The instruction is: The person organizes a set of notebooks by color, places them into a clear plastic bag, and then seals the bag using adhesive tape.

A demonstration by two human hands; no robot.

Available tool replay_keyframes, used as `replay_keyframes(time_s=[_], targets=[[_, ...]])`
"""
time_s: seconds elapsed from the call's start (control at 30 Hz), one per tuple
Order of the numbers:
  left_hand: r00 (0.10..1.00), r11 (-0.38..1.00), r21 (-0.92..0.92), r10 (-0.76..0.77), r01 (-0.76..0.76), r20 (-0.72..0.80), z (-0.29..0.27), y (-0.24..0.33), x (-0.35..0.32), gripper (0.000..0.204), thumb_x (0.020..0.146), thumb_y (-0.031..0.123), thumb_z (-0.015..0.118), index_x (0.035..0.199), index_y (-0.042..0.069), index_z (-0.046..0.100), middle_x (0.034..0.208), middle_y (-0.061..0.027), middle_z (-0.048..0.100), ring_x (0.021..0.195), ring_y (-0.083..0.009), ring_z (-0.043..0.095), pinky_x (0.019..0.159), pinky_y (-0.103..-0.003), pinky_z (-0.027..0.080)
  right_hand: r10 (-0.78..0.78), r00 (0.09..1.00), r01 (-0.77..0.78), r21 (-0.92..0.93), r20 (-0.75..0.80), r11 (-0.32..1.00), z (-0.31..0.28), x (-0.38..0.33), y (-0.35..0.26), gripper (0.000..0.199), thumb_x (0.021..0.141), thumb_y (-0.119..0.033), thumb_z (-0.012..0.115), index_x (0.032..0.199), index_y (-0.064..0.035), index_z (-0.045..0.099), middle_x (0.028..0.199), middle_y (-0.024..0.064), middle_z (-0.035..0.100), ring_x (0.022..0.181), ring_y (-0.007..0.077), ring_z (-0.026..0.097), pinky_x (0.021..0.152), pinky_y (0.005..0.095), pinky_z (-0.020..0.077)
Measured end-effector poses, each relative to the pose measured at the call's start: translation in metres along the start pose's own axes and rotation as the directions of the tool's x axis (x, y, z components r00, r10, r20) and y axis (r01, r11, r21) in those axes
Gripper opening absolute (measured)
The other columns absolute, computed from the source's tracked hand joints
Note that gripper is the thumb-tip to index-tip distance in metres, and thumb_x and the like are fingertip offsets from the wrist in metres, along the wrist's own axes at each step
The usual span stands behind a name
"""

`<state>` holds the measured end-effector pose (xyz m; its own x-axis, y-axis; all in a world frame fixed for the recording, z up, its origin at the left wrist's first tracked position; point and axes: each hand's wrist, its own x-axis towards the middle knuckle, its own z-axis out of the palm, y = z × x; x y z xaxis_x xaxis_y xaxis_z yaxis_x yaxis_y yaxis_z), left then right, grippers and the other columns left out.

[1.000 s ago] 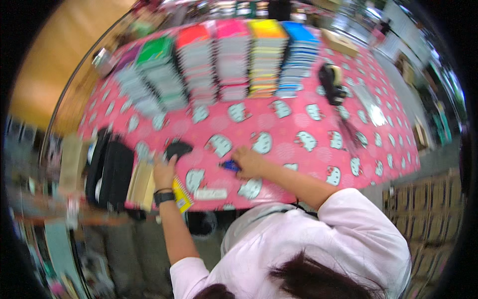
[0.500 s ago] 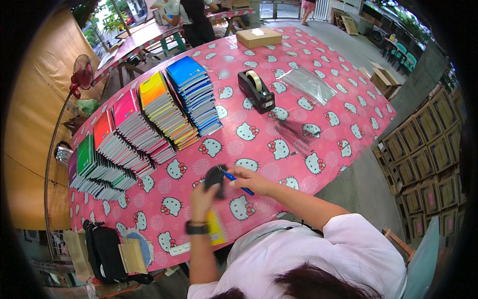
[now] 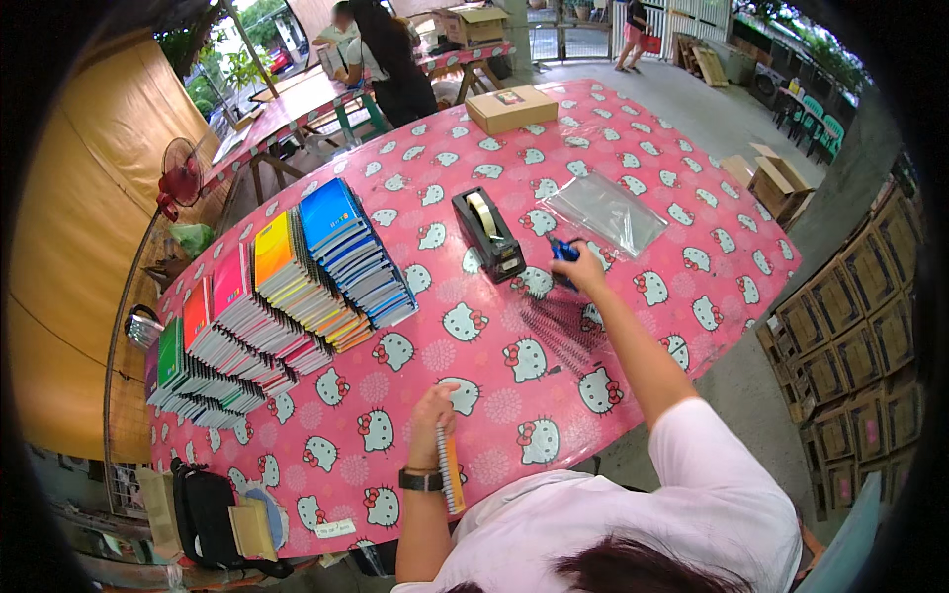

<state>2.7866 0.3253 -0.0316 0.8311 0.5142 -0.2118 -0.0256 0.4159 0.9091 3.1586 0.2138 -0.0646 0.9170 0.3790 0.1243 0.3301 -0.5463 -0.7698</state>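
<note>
My left hand [image 3: 433, 409] is closed on a narrow-looking yellow spiral notebook [image 3: 451, 469], tilted nearly edge-on near the table's front edge. Farther forward and right, my right hand [image 3: 585, 269] grips blue-handled pliers [image 3: 565, 249], their grey tip pointing up and left. A dark shape shows just under that hand, too unclear to name. Close by lie several loose black spiral binding coils [image 3: 554, 324] on the pink tablecloth [image 3: 425, 366]. A black tape dispenser [image 3: 486, 235] stands left of the pliers, and clear plastic sleeves [image 3: 613, 215] lie beyond.
Stacks of spiral notebooks stand at the left, including blue [image 3: 341, 232], yellow [image 3: 287, 262] and green [image 3: 178, 361]. A cardboard box [image 3: 512, 109] sits at the far edge. At the near left is a black bag [image 3: 208, 514]. Stacked cartons [image 3: 840, 336] line the right side.
My right hand has moved forward and right with the pliers, toward the coils. The dark item has left my left hand, which now holds the yellow notebook, raised from lying flat.
</note>
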Motion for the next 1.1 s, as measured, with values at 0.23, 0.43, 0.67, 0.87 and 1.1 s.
replay_keyframes(time_s=[0.23, 0.43, 0.67, 0.87, 1.1], targets=[[0.959, 0.934, -0.337, 0.022, -0.121, -0.284, -0.059, -0.011, -0.044, 0.031, 0.095, 0.028, 0.040, 0.099, 0.002, 0.055, 0.049, 0.0031, 0.034, 0.034, -0.0066, 0.032, 0.036, -0.021, 0.029, 0.066, 0.998, -0.065, -0.214, -0.001, 0.975, 0.063, 0.052, 0.009, 0.083, 0.063, -0.052, 0.071, 0.128, -0.0110, 0.040, 0.132, 0.0183, 0.038, 0.125, 0.0427, 0.028, 0.099, 0.0535, 0.0298], [0.941, 0.885, -0.396, 0.120, -0.246, -0.317, -0.106, -0.020, -0.061, 0.032, 0.096, 0.030, 0.039, 0.102, 0.003, 0.055, 0.047, 0.0029, 0.035, 0.033, -0.0077, 0.033, 0.037, -0.022, 0.030, -0.021, 0.992, 0.068, -0.378, 0.126, 0.923, 0.008, -0.018, 0.026, 0.097, 0.065, -0.056, 0.068, 0.139, -0.0122, 0.024, 0.144, 0.0185, 0.020, 0.132, 0.0355, 0.019, 0.100, 0.0615, 0.0205], [0.920, 0.907, -0.372, 0.040, -0.197, -0.390, -0.092, -0.018, -0.033, 0.029, 0.094, 0.028, 0.043, 0.099, 0.002, 0.055, 0.049, 0.0033, 0.035, 0.034, -0.0069, 0.033, 0.036, -0.021, 0.028, -0.205, 0.852, 0.436, -0.436, 0.481, 0.787, -0.003, -0.128, -0.010, 0.057, 0.080, -0.031, 0.056, 0.126, -0.0050, 0.036, 0.108, 0.0181, 0.049, 0.109, 0.0353, 0.045, 0.091, 0.0508, 0.0364], [0.905, 0.935, -0.296, 0.058, -0.198, -0.421, -0.086, -0.013, -0.031, 0.025, 0.092, 0.026, 0.047, 0.097, 0.002, 0.053, 0.051, 0.0026, 0.035, 0.035, -0.0064, 0.032, 0.035, -0.020, 0.027, -0.208, 0.789, 0.415, -0.251, 0.577, 0.875, 0.053, -0.121, -0.042, 0.056, 0.077, -0.008, 0.051, 0.128, -0.0006, 0.030, 0.102, 0.0245, 0.047, 0.091, 0.0422, 0.053, 0.077, 0.0482, 0.0449], [0.876, 0.925, -0.321, 0.025, -0.202, -0.481, -0.116, -0.031, -0.074, 0.022, 0.092, 0.023, 0.047, 0.097, 0.002, 0.053, 0.051, 0.0022, 0.034, 0.034, -0.0071, 0.031, 0.034, -0.020, 0.028, -0.332, 0.863, 0.461, -0.327, 0.381, 0.825, 0.142, -0.039, -0.096, 0.065, 0.075, -0.007, 0.055, 0.133, -0.0037, 0.026, 0.114, 0.0240, 0.043, 0.093, 0.0398, 0.053, 0.078, 0.0461, 0.0478]])
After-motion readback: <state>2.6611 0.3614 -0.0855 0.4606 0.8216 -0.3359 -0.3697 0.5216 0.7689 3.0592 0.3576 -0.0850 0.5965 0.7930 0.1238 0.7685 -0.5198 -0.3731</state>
